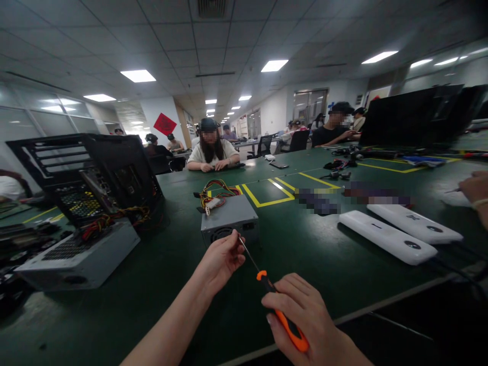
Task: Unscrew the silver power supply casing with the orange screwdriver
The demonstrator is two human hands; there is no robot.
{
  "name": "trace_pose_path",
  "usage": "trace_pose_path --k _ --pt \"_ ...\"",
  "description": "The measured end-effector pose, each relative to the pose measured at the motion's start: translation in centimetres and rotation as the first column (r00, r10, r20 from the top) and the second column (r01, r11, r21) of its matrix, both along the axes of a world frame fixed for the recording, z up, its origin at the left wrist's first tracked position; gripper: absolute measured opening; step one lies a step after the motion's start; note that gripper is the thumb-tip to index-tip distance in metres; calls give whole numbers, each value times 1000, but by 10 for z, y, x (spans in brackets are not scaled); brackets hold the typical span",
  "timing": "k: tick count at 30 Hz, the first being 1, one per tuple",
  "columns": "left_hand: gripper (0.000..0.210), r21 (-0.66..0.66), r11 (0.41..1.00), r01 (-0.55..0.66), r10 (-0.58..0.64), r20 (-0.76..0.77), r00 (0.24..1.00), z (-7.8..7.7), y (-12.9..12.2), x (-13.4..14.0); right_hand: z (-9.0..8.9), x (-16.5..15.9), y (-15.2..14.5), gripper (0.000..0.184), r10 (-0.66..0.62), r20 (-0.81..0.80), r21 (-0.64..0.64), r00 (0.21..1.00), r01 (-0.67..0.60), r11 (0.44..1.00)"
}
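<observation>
Head view: smooth green tabletop (175, 249), yellow tape lines (276, 202); panelled ceiling (244, 43) above. Boxy grey metal power supply (233, 209) on tabletop, just beyond hands. Right hand (301, 310) wraps orange-black handle of slim-shafted screwdriver (267, 283); left hand (219, 259) pinched narrow at tip, cannot tell if gripping.

"What did the person's arms look like?"

"The left forearm (171, 317) was bare from the wrist to the bottom edge of the view, slim at first, then steadily wider."

"And the other one?"

"Bare too, though only a short stretch of the right forearm (348, 351) showed."

"The hands?"

"Both bare: the left hand (223, 258) and the right hand (301, 310) had slender fingers (292, 292), and a nail (269, 318) showed on the right thumb (278, 336)."
</observation>
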State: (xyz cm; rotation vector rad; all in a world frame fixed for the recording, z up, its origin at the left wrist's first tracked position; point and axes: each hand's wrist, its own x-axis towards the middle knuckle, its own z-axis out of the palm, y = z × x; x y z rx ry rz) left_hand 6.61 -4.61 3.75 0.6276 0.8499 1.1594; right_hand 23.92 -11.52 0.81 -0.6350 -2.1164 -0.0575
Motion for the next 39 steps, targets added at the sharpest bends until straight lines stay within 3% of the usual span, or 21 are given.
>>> trace_pose_path --k 8,14,17,20,25,36,39 --pt "15 15 999 45 -45 -26 999 -2 1 -1 -2 -2 0 14 -5 19 -5 1000 5 1000" --pt "18 -2 1000 31 -31 -100 995 -12 7 2 -7 -4 0 13 -56 73 -95 996 63 994" --pt "27 12 996 93 -91 -153 984 -20 9 4 -6 -4 1 11 -105 78 -141 991 116 983" --pt "21 42 990 136 -123 -235 964 -26 10 4 -3 -6 4 12 -149 90 -202 985 164 965" --pt "18 128 988 85 -36 -341 939 -26 15 2 1 -11 12 12 -159 104 -245 982 180 953" --pt "26 185 980 74 -5 -345 939 -29 17 2 -3 -17 20 11 -181 124 -231 976 205 951" --pt "23 282 954 104 58 -511 858 -30 17 1 -3 -18 21 14 -191 121 -232 974 215 949"
